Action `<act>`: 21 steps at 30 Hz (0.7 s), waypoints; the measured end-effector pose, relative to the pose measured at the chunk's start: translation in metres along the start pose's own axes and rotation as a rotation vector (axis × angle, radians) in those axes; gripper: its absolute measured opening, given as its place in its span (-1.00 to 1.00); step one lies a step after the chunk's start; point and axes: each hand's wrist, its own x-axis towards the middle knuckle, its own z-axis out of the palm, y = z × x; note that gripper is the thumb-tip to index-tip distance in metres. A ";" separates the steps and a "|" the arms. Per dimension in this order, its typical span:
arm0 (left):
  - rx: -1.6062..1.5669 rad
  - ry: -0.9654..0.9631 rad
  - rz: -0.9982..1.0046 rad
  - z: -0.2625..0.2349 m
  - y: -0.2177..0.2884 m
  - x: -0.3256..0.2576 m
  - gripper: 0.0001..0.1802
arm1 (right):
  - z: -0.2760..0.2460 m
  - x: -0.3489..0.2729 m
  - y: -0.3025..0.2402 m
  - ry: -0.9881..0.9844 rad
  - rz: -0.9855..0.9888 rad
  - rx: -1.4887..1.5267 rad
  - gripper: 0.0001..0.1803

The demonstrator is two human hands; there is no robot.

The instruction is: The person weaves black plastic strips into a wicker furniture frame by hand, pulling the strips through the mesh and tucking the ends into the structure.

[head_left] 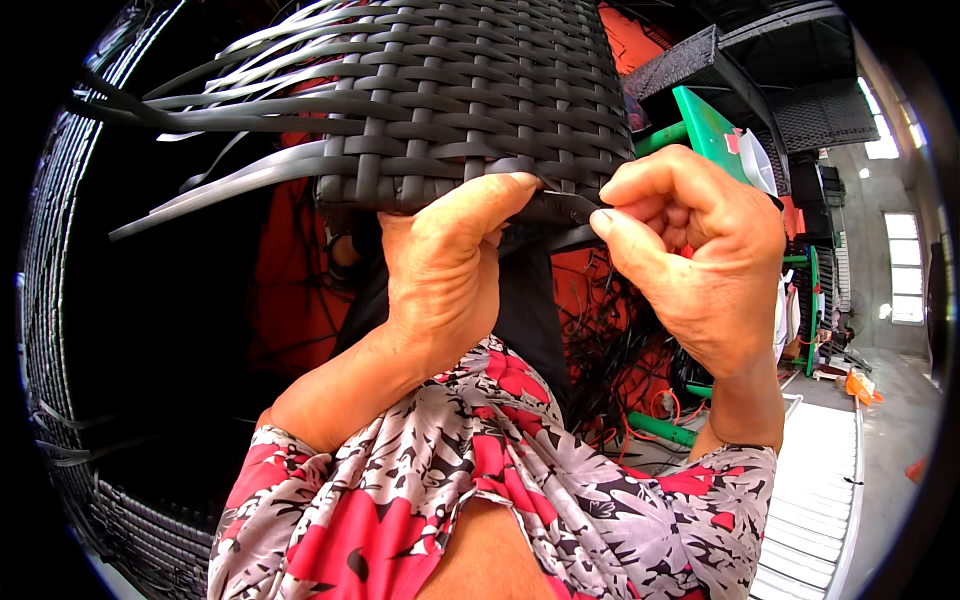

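Note:
In front of me a dark grey woven wicker panel [470, 100] spans the upper middle, with its lower edge towards me. My left hand [450, 240] is closed on that edge, the thumb pressed along the weave and the other fingers mostly hidden beneath. A dark flat strip [568, 208] runs along the edge between my two thumbs. At its right end, my right hand [695, 240] is closed in a pinch, thumb and forefinger on the strip and the other fingers curled in. Several loose strip ends [235, 188] stick out from the panel's left side.
Tangled dark strips [610, 350] lie low over a red surface [290, 300]. Beside my right hand stands a green board [710, 130]. Green bars [660, 428] show near my right forearm. More wicker pieces [820, 115] are at the upper right, and a white slatted panel [808, 490] lies lower right.

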 end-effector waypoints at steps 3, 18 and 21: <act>-0.017 -0.109 0.034 -0.008 0.004 0.001 -0.85 | 0.001 0.002 0.003 -0.019 0.009 -0.031 -0.90; -0.038 -0.092 -0.008 -0.006 -0.004 -0.001 -0.83 | 0.017 0.016 0.008 -0.045 -0.230 -0.093 -0.89; -0.060 -0.146 -0.029 -0.016 -0.005 0.000 -0.80 | 0.014 0.022 0.009 -0.089 -0.158 -0.092 -0.90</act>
